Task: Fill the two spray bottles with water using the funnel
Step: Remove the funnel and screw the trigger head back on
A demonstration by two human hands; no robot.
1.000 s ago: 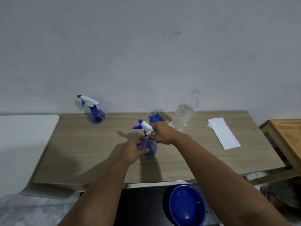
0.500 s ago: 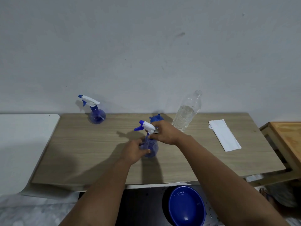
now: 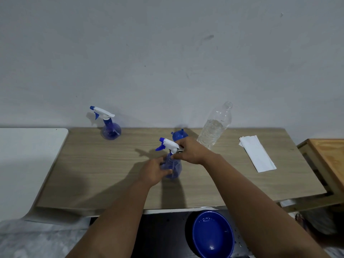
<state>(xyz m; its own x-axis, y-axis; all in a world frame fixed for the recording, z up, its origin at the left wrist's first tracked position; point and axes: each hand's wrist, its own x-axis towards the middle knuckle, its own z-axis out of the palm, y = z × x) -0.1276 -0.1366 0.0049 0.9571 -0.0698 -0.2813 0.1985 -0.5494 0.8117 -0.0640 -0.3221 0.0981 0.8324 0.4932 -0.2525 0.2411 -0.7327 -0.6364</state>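
Near spray bottle point(image 3: 172, 167) gripped by left hand point(image 3: 153, 172); right hand point(image 3: 192, 151) pinching its collar at 12 o'clock: unscrew upright, base steadied on desk point(image 3: 93, 164).

Dim, flat indoor light with a cool grey-blue cast and soft shadows.

The desk point(image 3: 232, 181) takes broad, blurry-edged shadows thrown forward and left of the arms, and the spray bottle point(image 3: 172, 167) between the hands casts a dark band toward the viewer, so the light comes from above and behind-right. Detail is slightly soft throughout. Wide-angle distortion bends the desk's edges and leans the water bottle point(image 3: 215, 127).
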